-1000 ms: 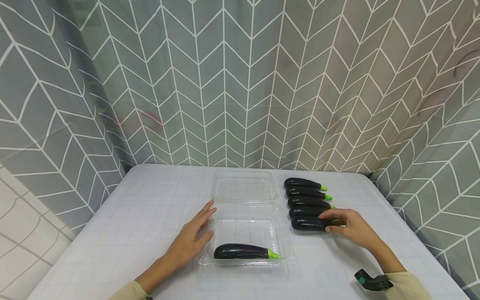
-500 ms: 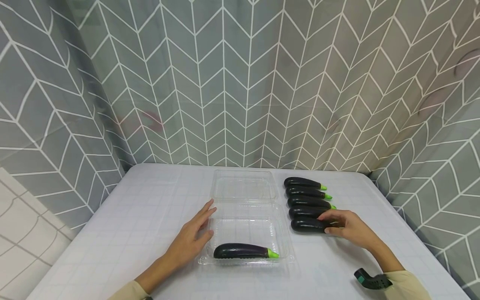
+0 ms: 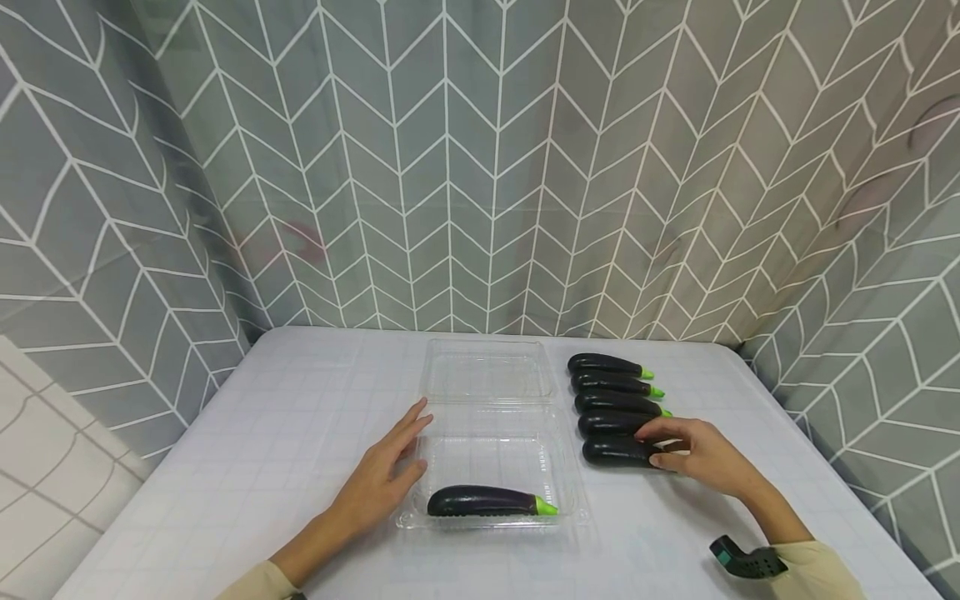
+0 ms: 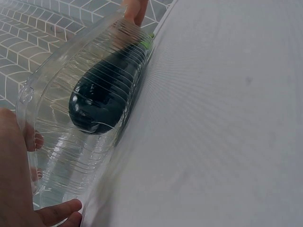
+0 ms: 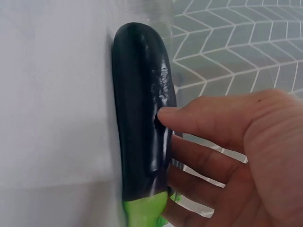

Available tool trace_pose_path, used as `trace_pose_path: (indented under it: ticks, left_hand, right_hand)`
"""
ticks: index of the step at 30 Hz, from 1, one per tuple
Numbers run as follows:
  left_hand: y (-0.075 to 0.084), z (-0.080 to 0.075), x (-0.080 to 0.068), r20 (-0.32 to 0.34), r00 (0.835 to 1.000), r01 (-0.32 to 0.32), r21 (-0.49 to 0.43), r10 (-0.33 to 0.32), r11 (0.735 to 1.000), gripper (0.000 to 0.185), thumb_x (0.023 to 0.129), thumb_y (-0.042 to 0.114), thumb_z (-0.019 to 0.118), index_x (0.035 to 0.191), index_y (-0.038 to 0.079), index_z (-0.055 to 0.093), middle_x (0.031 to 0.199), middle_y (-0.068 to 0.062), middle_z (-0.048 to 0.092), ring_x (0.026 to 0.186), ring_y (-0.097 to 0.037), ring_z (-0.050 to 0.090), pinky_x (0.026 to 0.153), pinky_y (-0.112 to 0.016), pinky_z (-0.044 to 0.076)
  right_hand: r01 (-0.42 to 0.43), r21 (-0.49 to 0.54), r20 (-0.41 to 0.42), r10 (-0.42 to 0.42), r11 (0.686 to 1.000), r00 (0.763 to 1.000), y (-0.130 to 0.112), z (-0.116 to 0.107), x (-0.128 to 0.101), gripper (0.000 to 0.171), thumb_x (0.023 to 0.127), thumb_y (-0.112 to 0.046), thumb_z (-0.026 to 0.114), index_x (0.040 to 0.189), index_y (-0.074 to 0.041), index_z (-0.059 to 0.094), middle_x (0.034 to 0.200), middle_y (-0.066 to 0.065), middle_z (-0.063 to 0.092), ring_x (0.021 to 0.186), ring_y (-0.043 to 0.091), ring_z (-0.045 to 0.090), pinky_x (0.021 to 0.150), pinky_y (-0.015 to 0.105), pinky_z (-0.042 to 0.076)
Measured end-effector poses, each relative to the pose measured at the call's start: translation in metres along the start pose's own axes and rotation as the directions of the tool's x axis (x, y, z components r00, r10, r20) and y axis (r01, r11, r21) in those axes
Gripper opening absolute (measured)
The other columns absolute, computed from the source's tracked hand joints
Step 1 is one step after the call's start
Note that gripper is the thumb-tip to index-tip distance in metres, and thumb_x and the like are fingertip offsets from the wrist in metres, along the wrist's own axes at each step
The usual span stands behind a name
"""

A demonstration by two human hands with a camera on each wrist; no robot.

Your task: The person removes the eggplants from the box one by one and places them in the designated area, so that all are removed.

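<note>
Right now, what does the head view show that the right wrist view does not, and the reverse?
Only the head view shows the left hand against the clear box, one eggplant inside, and the row of five. Only the right wrist view shows the thumb pressing the skin. Both show the right hand on the nearest eggplant.

Staged recording booth: patterned curtains (image 3: 480, 167) enclose one white table (image 3: 285, 433).
</note>
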State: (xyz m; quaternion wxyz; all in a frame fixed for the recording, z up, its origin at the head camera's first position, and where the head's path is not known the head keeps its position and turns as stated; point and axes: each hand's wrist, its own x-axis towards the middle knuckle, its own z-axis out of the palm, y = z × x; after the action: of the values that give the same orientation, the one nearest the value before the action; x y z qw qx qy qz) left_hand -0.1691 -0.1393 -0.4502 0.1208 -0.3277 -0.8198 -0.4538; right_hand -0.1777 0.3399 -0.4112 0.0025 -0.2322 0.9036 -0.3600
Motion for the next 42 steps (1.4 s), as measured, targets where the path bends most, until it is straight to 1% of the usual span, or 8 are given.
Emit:
trace_pose_path:
  ticks: [4,8,15,20,23,31,36,42]
  left_hand:
    - [-0.001,0.000,0.000,0.010,1.000,0.005,0.001,-0.005,1.000,0.058,0.090,0.006,0.058,0.143,0.012,0.037,0.153,-0.003,0.018,0.130,-0.024,0.037,0.100,-0.030,0.039]
    - [0.000,-0.001,0.000,0.011,1.000,0.017,-0.002,-0.017,1.000,0.059,0.089,0.006,0.058,0.143,0.013,0.037,0.153,-0.003,0.018,0.130,-0.022,0.036,0.101,-0.029,0.038]
    - [0.001,-0.001,0.001,0.019,0.999,0.030,0.000,-0.030,1.000,0.059,0.089,0.007,0.058,0.144,0.014,0.036,0.153,0.000,0.017,0.129,-0.021,0.037,0.101,-0.030,0.038]
    - [0.001,-0.001,0.001,0.018,0.999,0.029,0.001,-0.029,1.000,0.060,0.089,0.006,0.058,0.144,0.015,0.036,0.153,0.000,0.017,0.130,-0.021,0.035,0.101,-0.029,0.038]
    - [0.001,-0.001,0.001,0.015,1.000,0.023,0.002,-0.023,1.000,0.060,0.089,0.005,0.058,0.144,0.014,0.036,0.153,-0.001,0.018,0.130,-0.021,0.036,0.101,-0.029,0.038]
    - [0.000,-0.002,0.000,0.018,1.000,0.024,-0.002,-0.024,1.000,0.058,0.090,0.007,0.057,0.144,0.014,0.036,0.153,-0.001,0.017,0.129,-0.022,0.038,0.101,-0.030,0.038]
    - [0.000,-0.001,0.000,0.007,1.000,0.006,-0.001,-0.006,1.000,0.059,0.090,0.006,0.058,0.144,0.013,0.036,0.153,-0.002,0.018,0.130,-0.024,0.037,0.100,-0.031,0.038]
    - [0.000,-0.001,0.001,-0.005,1.000,-0.009,-0.005,0.009,1.000,0.060,0.087,0.004,0.060,0.143,0.013,0.038,0.153,-0.003,0.019,0.131,-0.029,0.035,0.100,-0.031,0.039]
  right_hand:
    - [0.015,-0.032,-0.008,-0.015,0.999,1.000,-0.006,0.000,0.001,0.030,0.079,-0.004,0.072,0.108,-0.009,0.066,0.107,0.003,0.064,0.098,0.025,0.061,0.080,0.046,0.053]
    - [0.063,-0.064,-0.015,-0.064,0.996,0.998,-0.012,0.001,0.002,0.029,0.080,-0.004,0.072,0.108,-0.010,0.065,0.106,0.002,0.064,0.099,0.023,0.059,0.079,0.043,0.054]
    - [0.104,-0.128,-0.070,-0.114,0.986,0.991,-0.022,0.000,0.005,0.027,0.080,-0.006,0.073,0.106,-0.011,0.067,0.103,-0.002,0.066,0.096,0.021,0.061,0.077,0.043,0.054]
    - [0.157,-0.154,-0.090,-0.172,0.976,0.981,-0.038,-0.001,0.013,0.027,0.081,-0.004,0.071,0.106,-0.012,0.066,0.102,0.002,0.066,0.087,0.019,0.064,0.073,0.039,0.055]
    - [0.192,-0.167,-0.107,-0.212,0.967,0.972,-0.051,0.001,0.019,0.028,0.082,-0.004,0.070,0.106,-0.016,0.065,0.102,0.000,0.066,0.085,0.017,0.065,0.071,0.035,0.056]
    - [0.219,-0.126,-0.129,-0.235,0.968,0.963,-0.083,0.013,0.033,0.028,0.086,-0.011,0.068,0.110,-0.024,0.065,0.107,-0.010,0.064,0.095,0.016,0.062,0.076,0.036,0.055]
    - [0.231,-0.081,-0.136,-0.240,0.970,0.961,-0.098,0.023,0.039,0.025,0.087,-0.015,0.067,0.110,-0.025,0.065,0.107,-0.011,0.063,0.095,0.010,0.061,0.076,0.034,0.055]
    - [0.286,-0.058,-0.117,-0.291,0.957,0.950,-0.111,0.037,0.045,0.022,0.089,-0.017,0.065,0.110,-0.025,0.064,0.107,-0.012,0.063,0.092,0.008,0.060,0.074,0.035,0.055]
